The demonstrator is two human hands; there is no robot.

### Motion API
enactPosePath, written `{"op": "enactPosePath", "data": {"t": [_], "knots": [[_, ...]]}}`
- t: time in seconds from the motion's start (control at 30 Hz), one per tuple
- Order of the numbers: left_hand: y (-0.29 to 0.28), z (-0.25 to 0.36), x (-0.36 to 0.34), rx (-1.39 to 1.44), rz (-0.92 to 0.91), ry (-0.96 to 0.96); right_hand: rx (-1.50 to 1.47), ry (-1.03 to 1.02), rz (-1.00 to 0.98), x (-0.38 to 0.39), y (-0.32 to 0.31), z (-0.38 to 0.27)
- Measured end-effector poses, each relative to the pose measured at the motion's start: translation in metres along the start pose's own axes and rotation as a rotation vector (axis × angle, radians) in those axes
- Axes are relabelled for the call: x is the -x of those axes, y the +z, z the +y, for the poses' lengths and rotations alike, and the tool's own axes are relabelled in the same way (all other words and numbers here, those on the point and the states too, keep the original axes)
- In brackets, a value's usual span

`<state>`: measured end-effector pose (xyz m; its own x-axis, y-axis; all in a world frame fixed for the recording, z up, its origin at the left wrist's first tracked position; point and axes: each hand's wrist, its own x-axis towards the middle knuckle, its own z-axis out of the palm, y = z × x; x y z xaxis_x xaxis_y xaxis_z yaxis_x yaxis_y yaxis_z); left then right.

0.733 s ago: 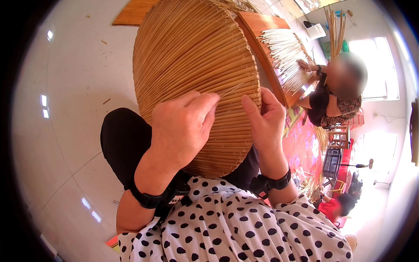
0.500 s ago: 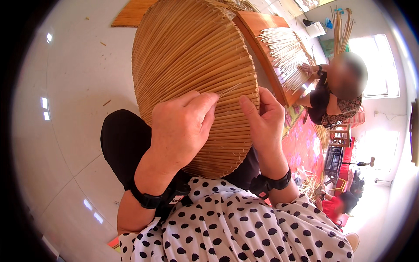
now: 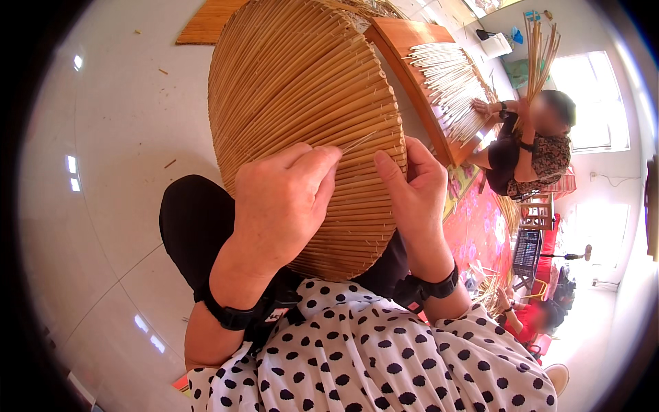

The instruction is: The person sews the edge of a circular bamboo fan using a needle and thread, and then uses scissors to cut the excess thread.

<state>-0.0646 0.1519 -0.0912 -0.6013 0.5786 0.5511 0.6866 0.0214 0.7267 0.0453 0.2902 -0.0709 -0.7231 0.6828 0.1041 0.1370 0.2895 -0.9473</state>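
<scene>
A broad, rounded mat (image 3: 295, 82) of tan reed stalks laid side by side rests over my knees, its cut stalk ends stitched along the rim. My left hand (image 3: 283, 196) lies over the mat's middle, thumb and forefinger pinched on a thin pale thread (image 3: 360, 141). That thread runs toward the right rim; its far end is too fine to follow. At the right rim, my right hand (image 3: 420, 189) clasps the edge, thumb on top and the other fingers mostly hidden behind.
Beyond the mat, pale sticks (image 3: 449, 86) lie across a wooden table (image 3: 401, 58). A co-worker (image 3: 539, 147) sits beside it with an upright bundle of stalks (image 3: 541, 58). Lower right are a person in red (image 3: 528, 321) and a black crate (image 3: 527, 250). Scraps dot the tiled floor (image 3: 123, 137).
The mat has shifted slightly left and my hands have barely moved. At the right, the co-worker's head has lifted and the arm with the bundle now shows.
</scene>
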Motion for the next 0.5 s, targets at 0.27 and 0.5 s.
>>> {"op": "enactPosePath", "data": {"t": [0.27, 0.5], "knots": [[-0.0016, 0.0002, 0.0010, -0.011, -0.001, 0.005, -0.024, 0.000, -0.005, 0.0008, 0.0015, -0.0015], [-0.0032, 0.0004, 0.0008, -0.016, 0.003, 0.018, -0.018, -0.008, -0.001, 0.0013, 0.0022, -0.0004]]}}
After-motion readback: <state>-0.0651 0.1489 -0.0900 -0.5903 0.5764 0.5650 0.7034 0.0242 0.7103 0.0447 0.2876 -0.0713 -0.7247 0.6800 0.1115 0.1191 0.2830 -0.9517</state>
